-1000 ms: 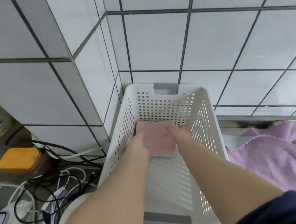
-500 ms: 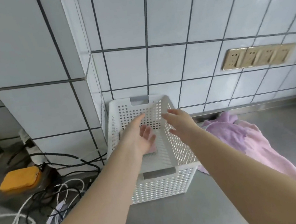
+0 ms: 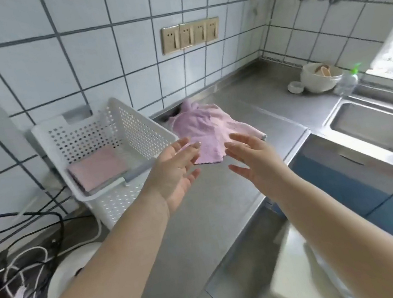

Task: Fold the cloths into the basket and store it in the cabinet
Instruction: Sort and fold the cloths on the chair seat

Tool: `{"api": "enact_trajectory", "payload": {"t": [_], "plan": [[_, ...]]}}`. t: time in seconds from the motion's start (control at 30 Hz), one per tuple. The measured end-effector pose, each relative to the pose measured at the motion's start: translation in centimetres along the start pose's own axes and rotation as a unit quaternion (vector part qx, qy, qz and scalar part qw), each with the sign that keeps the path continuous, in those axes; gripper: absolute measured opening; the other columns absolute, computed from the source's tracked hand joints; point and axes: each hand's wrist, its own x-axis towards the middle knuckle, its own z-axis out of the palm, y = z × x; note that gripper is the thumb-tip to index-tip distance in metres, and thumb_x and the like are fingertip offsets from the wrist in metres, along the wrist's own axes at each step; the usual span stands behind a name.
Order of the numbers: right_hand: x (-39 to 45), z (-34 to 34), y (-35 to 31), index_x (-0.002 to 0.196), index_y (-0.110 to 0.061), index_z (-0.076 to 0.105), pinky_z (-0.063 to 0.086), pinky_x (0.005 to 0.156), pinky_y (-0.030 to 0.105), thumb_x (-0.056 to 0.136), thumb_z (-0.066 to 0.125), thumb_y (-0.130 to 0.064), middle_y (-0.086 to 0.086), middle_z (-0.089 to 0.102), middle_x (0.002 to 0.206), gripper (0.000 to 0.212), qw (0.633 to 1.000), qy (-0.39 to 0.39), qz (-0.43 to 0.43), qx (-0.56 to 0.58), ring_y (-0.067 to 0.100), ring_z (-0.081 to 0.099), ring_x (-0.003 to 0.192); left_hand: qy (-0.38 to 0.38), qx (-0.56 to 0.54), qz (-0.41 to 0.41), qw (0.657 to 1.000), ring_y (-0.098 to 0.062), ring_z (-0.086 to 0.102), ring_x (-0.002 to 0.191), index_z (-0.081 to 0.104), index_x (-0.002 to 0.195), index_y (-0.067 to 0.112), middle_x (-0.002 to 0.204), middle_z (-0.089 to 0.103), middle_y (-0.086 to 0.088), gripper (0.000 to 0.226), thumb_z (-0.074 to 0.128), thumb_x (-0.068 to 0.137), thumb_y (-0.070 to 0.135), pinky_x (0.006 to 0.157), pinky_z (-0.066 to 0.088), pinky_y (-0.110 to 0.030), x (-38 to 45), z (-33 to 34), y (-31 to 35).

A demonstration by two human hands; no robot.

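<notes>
A white perforated basket (image 3: 137,132) stands on the steel counter against the tiled wall. A folded pink cloth (image 3: 97,168) lies flat on its bottom. To its right a crumpled purple cloth (image 3: 206,129) is spread on the counter. My left hand (image 3: 177,174) hovers open, palm up, over the counter beside the basket's right wall. My right hand (image 3: 253,158) floats open a little to the right, fingers pointing at the purple cloth's near edge. Neither hand holds anything.
A steel sink (image 3: 381,131) sits at the right, with a white bowl (image 3: 319,76) and a plastic bottle (image 3: 347,80) behind it. Black and white cables (image 3: 27,250) tangle at the left. A socket strip (image 3: 190,35) is on the wall. Blue cabinet fronts (image 3: 349,192) lie below the counter edge.
Both hands left the folded pink cloth in the basket, rose out and moved right toward the purple cloth. The view swung right, showing the sink.
</notes>
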Motion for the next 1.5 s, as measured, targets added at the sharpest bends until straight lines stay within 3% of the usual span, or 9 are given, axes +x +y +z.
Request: {"api": "enact_trajectory", "payload": {"t": [0.13,0.27,0.43,0.73,0.9,1.13,1.23,1.37,1.5], "plan": [[-5.6,-5.8,2.3,0.113,-0.027,0.058,0.051,0.09,0.033,0.088,0.065,-0.02,-0.006,0.066,0.109,0.027,0.995,0.099,-0.01,-0.029,0.008,0.061,0.105,-0.074,0.071,-0.033,0.994,-0.01,0.056,0.101,0.055,0.107,0.023,0.107,0.057,0.002,0.027,0.064,0.085,0.013,0.094,0.042,-0.035,-1.6,2.5,-5.0],[-11.3,-10.1,4.7,0.105,-0.035,0.059,0.052,0.09,0.032,0.088,0.063,-0.02,-0.009,0.066,0.108,0.022,0.981,0.181,-0.012,-0.062,0.005,0.063,0.1,-0.145,0.126,-0.067,0.979,-0.005,0.058,0.099,0.056,0.111,0.023,0.109,0.06,0.005,0.031,0.065,0.084,0.012,0.093,0.044,-0.033,-2.9,4.0,-9.3],[-16.5,-13.6,7.0,0.103,-0.041,0.056,0.055,0.087,0.031,0.089,0.063,-0.022,-0.011,0.062,0.113,0.025,0.964,0.26,0.001,-0.056,0.004,0.064,0.097,-0.176,0.145,-0.111,0.967,-0.007,0.058,0.097,0.058,0.104,0.026,0.107,0.06,0.005,0.028,0.065,0.083,0.009,0.089,0.043,-0.031,-3.8,5.8,-13.5],[-22.3,-19.0,9.9,0.108,-0.036,0.054,0.053,0.086,0.033,0.085,0.067,-0.025,-0.006,0.059,0.116,0.029,0.942,0.334,0.019,-0.019,0.013,0.061,0.105,-0.265,0.212,-0.161,0.927,-0.001,0.06,0.103,0.057,0.112,0.027,0.11,0.064,0.009,0.032,0.067,0.084,0.015,0.087,0.047,-0.024,-6.3,10.3,-19.1],[-26.0,-22.1,11.4,0.108,-0.035,0.056,0.054,0.076,0.023,0.087,0.065,-0.019,-0.006,0.061,0.115,0.028,0.929,0.369,0.02,0.005,0.007,0.061,0.103,-0.285,0.237,-0.18,0.911,-0.002,0.059,0.107,0.057,0.113,0.029,0.116,0.063,0.008,0.036,0.07,0.081,0.018,0.089,0.047,-0.026,-7.9,11.8,-21.9],[-31.3,-28.2,13.1,0.109,-0.035,0.056,0.05,0.075,0.02,0.086,0.066,-0.019,-0.013,0.064,0.108,0.029,0.938,0.346,0.027,0.007,-0.003,0.064,0.093,-0.281,0.255,-0.157,0.912,-0.005,0.062,0.105,0.059,0.11,0.031,0.114,0.065,0.009,0.047,0.073,0.065,0.032,0.09,0.048,-0.028,-12.7,16.7,-27.2],[-33.6,-31.6,13.9,0.107,-0.036,0.056,0.051,0.075,0.018,0.086,0.067,-0.019,-0.014,0.065,0.106,0.029,0.95,0.312,0.028,0.0,-0.003,0.065,0.093,-0.26,0.245,-0.148,0.922,-0.004,0.062,0.103,0.06,0.108,0.032,0.11,0.066,0.011,0.045,0.073,0.065,0.032,0.091,0.048,-0.029,-15.4,19.0,-30.2],[-36.1,-36.1,14.7,0.106,-0.038,0.056,0.052,0.087,0.028,0.085,0.068,-0.021,-0.012,0.064,0.111,0.029,0.967,0.251,0.039,-0.024,0.006,0.062,0.103,-0.206,0.239,-0.123,0.941,-0.003,0.062,0.103,0.06,0.106,0.033,0.106,0.067,0.013,0.042,0.073,0.066,0.032,0.087,0.048,-0.027,-19.3,21.5,-33.5],[-37.0,-38.9,15.3,0.099,-0.04,0.06,0.053,0.087,0.029,0.085,0.068,-0.02,-0.018,0.068,0.099,0.025,0.974,0.219,0.05,-0.039,0.004,0.063,0.1,-0.168,0.225,-0.113,0.953,-0.002,0.063,0.101,0.061,0.105,0.033,0.106,0.066,0.013,0.036,0.077,0.074,0.025,0.088,0.049,-0.028,-21.2,22.5,-35.1]]}}
